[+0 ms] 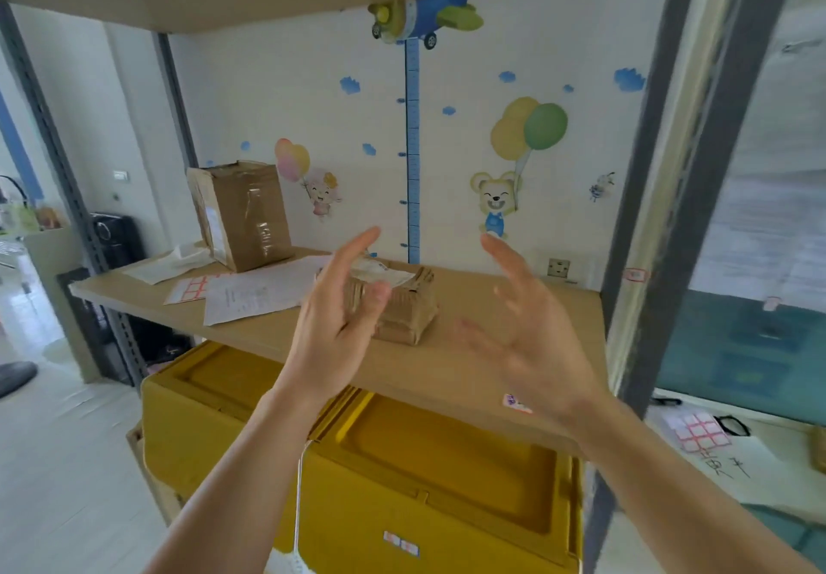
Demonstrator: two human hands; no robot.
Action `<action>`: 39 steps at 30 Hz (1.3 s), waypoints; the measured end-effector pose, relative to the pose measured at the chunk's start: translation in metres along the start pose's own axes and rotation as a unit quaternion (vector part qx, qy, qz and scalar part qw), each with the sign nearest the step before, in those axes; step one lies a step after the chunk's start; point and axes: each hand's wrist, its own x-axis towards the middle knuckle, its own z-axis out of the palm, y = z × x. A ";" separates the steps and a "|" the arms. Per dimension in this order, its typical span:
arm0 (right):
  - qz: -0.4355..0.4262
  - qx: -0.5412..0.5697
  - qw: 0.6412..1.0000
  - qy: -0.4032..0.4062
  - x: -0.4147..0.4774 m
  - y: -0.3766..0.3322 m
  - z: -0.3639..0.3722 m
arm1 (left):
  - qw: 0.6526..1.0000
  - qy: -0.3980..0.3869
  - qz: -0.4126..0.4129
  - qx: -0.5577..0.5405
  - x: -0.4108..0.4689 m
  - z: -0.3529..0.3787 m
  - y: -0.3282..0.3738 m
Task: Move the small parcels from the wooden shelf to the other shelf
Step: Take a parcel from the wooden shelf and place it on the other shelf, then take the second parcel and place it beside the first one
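Observation:
A small flat brown parcel (404, 305) wrapped in tape, with a white label on top, lies on the wooden shelf board (482, 323) near its middle. My left hand (339, 305) is open just in front of the parcel's left side, fingers apart, partly hiding it. My right hand (527, 332) is open to the right of the parcel, apart from it and blurred. A taller brown cardboard box (243, 214) stands upright at the back left of the same board.
Loose papers (250, 292) lie on the board's left part. Grey metal uprights (648, 198) frame the shelf; another board is overhead. Yellow plastic crates (402, 453) sit below the board. A decorated wall stands behind.

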 end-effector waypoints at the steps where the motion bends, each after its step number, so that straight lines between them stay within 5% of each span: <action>1: -0.033 -0.008 0.999 0.004 -0.017 -0.006 -0.022 | 0.999 -0.022 0.035 -0.009 -0.007 0.011 0.026; 8: -0.099 -0.097 0.985 0.104 -0.154 -0.018 -0.217 | 0.969 -0.102 0.193 -0.112 -0.056 0.146 0.202; 16: -0.007 -0.243 0.944 0.221 -0.344 -0.011 -0.444 | 0.919 -0.206 0.221 -0.255 -0.129 0.360 0.373; 25: 0.077 -0.324 0.878 0.343 -0.480 -0.017 -0.614 | 0.835 -0.307 0.256 -0.377 -0.185 0.552 0.543; 34: 0.135 -0.391 0.817 0.403 -0.540 0.086 -0.780 | 0.789 -0.367 0.303 -0.389 -0.201 0.771 0.639; 39: 0.153 -0.388 0.807 0.418 -0.532 0.169 -0.895 | 0.796 -0.390 0.262 -0.382 -0.169 0.904 0.687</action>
